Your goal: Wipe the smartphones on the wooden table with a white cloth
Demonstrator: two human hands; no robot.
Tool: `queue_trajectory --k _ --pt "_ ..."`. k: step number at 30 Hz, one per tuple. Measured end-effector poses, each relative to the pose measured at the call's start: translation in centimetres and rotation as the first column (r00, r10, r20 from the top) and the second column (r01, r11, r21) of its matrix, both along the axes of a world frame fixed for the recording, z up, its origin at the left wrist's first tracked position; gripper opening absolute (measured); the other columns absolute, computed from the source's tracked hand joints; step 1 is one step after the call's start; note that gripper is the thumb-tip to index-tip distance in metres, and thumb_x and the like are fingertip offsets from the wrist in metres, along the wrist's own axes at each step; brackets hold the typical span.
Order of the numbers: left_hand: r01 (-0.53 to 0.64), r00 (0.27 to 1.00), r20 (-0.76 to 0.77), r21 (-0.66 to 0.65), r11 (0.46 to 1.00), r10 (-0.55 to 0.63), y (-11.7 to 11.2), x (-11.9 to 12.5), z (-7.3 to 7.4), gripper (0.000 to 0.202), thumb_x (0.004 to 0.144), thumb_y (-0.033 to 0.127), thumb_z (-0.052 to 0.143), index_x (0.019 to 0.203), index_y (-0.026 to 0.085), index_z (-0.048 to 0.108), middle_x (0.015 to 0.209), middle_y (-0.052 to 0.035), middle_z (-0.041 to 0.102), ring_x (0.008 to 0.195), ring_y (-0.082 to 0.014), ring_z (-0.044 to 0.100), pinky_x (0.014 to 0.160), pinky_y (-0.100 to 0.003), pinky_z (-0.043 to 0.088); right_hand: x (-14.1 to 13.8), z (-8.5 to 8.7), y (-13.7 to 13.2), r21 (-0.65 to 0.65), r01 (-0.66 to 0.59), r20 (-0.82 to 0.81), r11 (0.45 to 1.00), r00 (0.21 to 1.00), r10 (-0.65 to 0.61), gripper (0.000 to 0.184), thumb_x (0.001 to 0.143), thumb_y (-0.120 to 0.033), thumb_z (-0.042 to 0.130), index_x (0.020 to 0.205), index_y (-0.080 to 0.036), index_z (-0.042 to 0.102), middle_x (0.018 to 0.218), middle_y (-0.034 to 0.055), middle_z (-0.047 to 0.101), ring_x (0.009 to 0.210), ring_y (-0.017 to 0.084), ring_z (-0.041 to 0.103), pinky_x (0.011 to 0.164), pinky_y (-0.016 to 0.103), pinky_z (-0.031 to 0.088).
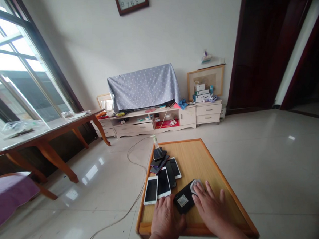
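Note:
A black phone (186,199) with a pale label lies on the small wooden table (196,157). My left hand (166,215) grips its left end, with the thumb by the lower edge. Under the fingertips of my right hand (210,205) is a white wiping cloth (196,185), pressed on the phone's upper right end; the other fingers are spread. To the left lie several more phones, among them a white phone (151,190), a larger white phone (163,182) and a small dark phone (158,153).
A clear pump bottle (156,141) stands at the table's far left corner. A cable (122,219) runs over the floor on the left. Beyond are a long table (58,123), a low TV cabinet (134,128) and a cloth-covered shape (143,86).

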State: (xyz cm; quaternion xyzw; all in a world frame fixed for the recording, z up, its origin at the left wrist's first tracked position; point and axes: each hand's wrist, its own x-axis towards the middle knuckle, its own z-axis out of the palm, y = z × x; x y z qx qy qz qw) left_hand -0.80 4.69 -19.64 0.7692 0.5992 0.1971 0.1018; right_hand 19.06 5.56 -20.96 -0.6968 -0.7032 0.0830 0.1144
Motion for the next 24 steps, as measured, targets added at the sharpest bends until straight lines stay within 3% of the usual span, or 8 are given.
queue_trajectory --k 4,6,8,11,13,16,20,24 --pt "0.002 1.0 -0.02 -0.025 1.0 -0.002 0.2 0.0 0.0 0.052 0.074 0.038 0.06 0.123 0.023 0.056 0.116 -0.0071 0.064 0.113 -0.0269 0.053 0.107 -0.04 0.035 -2.6 -0.3 -2.7 -0.016 -0.264 -0.098 0.964 0.96 0.261 0.055 0.102 -0.057 0.018 0.152 -0.039 0.034 0.158 -0.0018 0.033 0.15 0.033 0.02 0.113 0.075 0.0" --pt "0.009 1.0 -0.023 -0.035 0.999 -0.01 0.2 0.0 -0.1 0.051 0.074 0.038 0.059 0.123 0.023 0.056 0.115 -0.007 0.065 0.112 -0.0269 0.053 0.106 -0.04 0.036 -2.8 -0.4 -3.3 -0.014 -0.313 -0.118 0.95 0.944 0.309 0.054 0.102 -0.057 0.018 0.152 -0.041 0.033 0.157 -0.0024 0.035 0.15 0.032 0.021 0.113 0.076 0.001" --pt "0.012 1.0 -0.014 -0.024 1.0 -0.013 0.2 0.0 -0.1 0.055 0.073 0.038 0.061 0.125 0.022 0.055 0.117 -0.0076 0.064 0.115 -0.0271 0.052 0.108 -0.04 0.035 -1.6 -0.4 -2.8 -0.001 -0.23 -0.083 0.973 0.97 0.229 0.054 0.102 -0.056 0.019 0.151 -0.04 0.036 0.157 -0.0025 0.036 0.15 0.033 0.02 0.113 0.076 0.0" --pt "0.009 1.0 -0.002 -0.014 1.0 -0.009 0.1 -0.1 -0.1 0.058 0.071 0.037 0.062 0.127 0.022 0.054 0.12 -0.0081 0.063 0.118 -0.0272 0.051 0.111 -0.04 0.033 0.9 -0.5 -1.4 0.04 0.014 0.006 0.999 1.0 -0.015 0.054 0.103 -0.052 0.021 0.15 -0.035 0.039 0.157 -0.0001 0.036 0.151 0.033 0.014 0.113 0.076 0.001" --pt "0.007 1.0 0.006 -0.017 1.0 -0.007 0.1 -0.1 0.0 0.058 0.071 0.036 0.063 0.126 0.022 0.055 0.12 -0.0079 0.063 0.118 -0.0271 0.051 0.111 -0.04 0.033 1.4 -0.4 -1.2 0.052 0.074 0.028 0.996 0.997 -0.076 0.054 0.103 -0.051 0.021 0.15 -0.033 0.04 0.158 0.0003 0.035 0.151 0.034 0.011 0.113 0.075 0.001" --pt "0.012 1.0 0.008 -0.026 1.0 -0.012 0.1 -0.1 0.1 0.057 0.07 0.035 0.063 0.125 0.022 0.055 0.12 -0.0072 0.063 0.118 -0.0269 0.051 0.11 -0.04 0.034 -0.6 -0.1 -2.6 0.007 -0.089 -0.03 0.996 0.996 0.089 0.055 0.102 -0.055 0.019 0.15 -0.037 0.04 0.158 -0.0023 0.034 0.151 0.033 0.013 0.114 0.075 0.001" --pt "0.017 1.0 -0.014 -0.066 0.998 -0.018 0.2 -0.1 0.3 0.052 0.073 0.034 0.06 0.123 0.023 0.055 0.117 -0.0073 0.064 0.113 -0.0269 0.053 0.107 -0.04 0.036 -3.3 0.4 -4.0 -0.049 -0.321 -0.146 0.946 0.939 0.311 0.055 0.102 -0.059 0.018 0.15 -0.04 0.037 0.157 -0.0017 0.035 0.15 0.032 0.02 0.115 0.074 0.005" --pt "0.018 1.0 0.004 -0.043 0.999 -0.018 0.1 -0.1 0.6 0.058 0.071 0.036 0.063 0.127 0.023 0.054 0.121 -0.0082 0.063 0.117 -0.0279 0.051 0.111 -0.041 0.033 -0.9 0.6 -1.4 -0.014 -0.106 -0.059 0.994 0.993 0.105 0.055 0.102 -0.056 0.017 0.15 -0.039 0.038 0.157 -0.0021 0.036 0.151 0.032 0.016 0.113 0.075 0.002"
